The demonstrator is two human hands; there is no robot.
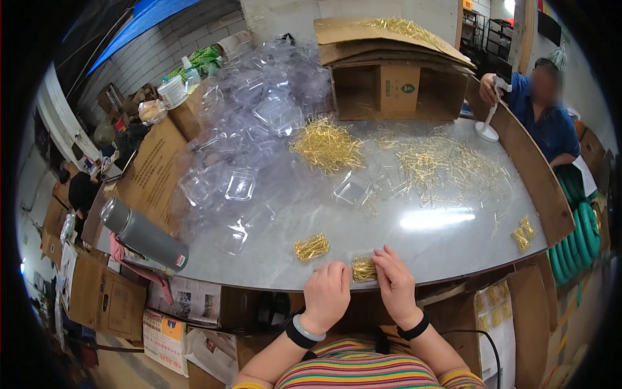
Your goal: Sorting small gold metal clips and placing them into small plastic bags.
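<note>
A small clear plastic box filled with gold wire pieces sits at the table's near edge, between my two hands. My left hand is closed, its fingers curled at the left side of the box. At the opposite side, my right hand presses its fingers and thumb against the box. Just left and beyond lies a compact bundle of gold wire pieces. Farther off are a dense heap of gold wire pieces and a loose spread of them. The exact shape of the pieces is too small to tell.
Clear plastic boxes pile up at the far left. A grey bottle leans at the left edge. An open cardboard box stands at the back. Another gold bundle lies right, beside a cardboard border. A co-worker sits beyond it.
</note>
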